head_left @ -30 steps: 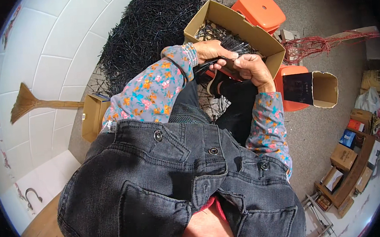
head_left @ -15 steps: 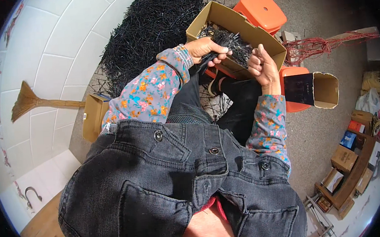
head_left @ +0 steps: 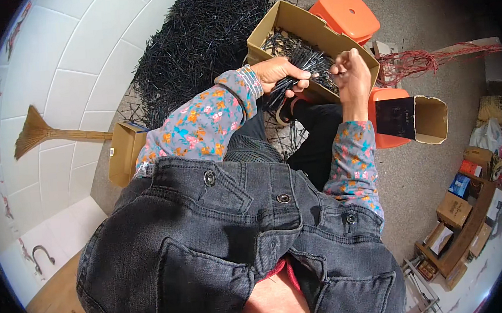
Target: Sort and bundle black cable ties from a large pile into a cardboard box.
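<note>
My left hand (head_left: 279,75) is closed round a bundle of thin black strips (head_left: 307,59), whose ends fan out past the thumb and also hang below the fingers. My right hand (head_left: 353,80) is just to the right of the bundle's ends, its fingers curled and the fingertips drawn together. Whatever may be between those fingertips is too small to make out. Both hands are over the near side of an open cardboard box (head_left: 298,18), where more black strips lie loose inside.
A large heap of black strips (head_left: 202,38) covers the floor on the left. Orange stools (head_left: 349,16) stand behind and right of the box. Red tangled strands (head_left: 410,64), a small open carton (head_left: 432,119), another carton (head_left: 124,156) and a straw broom (head_left: 37,133) are around me.
My right hand has moved up and its fingers have curled inward toward the bundle. My left hand has shifted slightly right and down, still holding the strips.
</note>
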`<act>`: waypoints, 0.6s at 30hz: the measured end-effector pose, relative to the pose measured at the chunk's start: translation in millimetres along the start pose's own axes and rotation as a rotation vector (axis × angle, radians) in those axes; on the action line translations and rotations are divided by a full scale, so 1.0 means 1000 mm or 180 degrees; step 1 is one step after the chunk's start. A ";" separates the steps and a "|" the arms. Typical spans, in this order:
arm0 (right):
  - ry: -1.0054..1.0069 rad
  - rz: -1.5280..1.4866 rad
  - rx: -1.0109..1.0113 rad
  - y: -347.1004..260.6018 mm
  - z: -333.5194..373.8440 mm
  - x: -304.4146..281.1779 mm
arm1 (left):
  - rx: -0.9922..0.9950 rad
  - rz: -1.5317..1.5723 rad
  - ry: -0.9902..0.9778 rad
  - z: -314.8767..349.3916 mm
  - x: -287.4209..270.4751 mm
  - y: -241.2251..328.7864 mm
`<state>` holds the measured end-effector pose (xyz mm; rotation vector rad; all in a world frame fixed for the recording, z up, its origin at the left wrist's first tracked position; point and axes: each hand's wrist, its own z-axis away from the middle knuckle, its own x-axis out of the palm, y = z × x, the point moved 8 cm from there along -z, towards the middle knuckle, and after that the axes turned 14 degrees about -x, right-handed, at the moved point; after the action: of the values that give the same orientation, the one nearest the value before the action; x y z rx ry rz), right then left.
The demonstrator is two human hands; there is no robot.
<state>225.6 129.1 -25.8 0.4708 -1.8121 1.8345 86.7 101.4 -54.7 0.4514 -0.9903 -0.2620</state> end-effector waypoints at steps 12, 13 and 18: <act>-0.1373 0.1005 -0.0038 0.017 0.005 0.055 | -0.0461 0.0537 0.0058 -0.006 0.005 -0.018; -0.1243 0.0813 -0.0285 0.011 0.005 0.056 | -0.0159 0.0589 0.0059 -0.005 0.001 -0.008; -0.0272 0.0402 -0.0294 0.010 0.017 0.012 | 0.0981 0.1089 0.0239 0.014 -0.002 0.033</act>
<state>208.2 113.5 -26.2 0.4144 -2.0160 1.8283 74.3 128.3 -34.2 0.5574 -1.0197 0.2173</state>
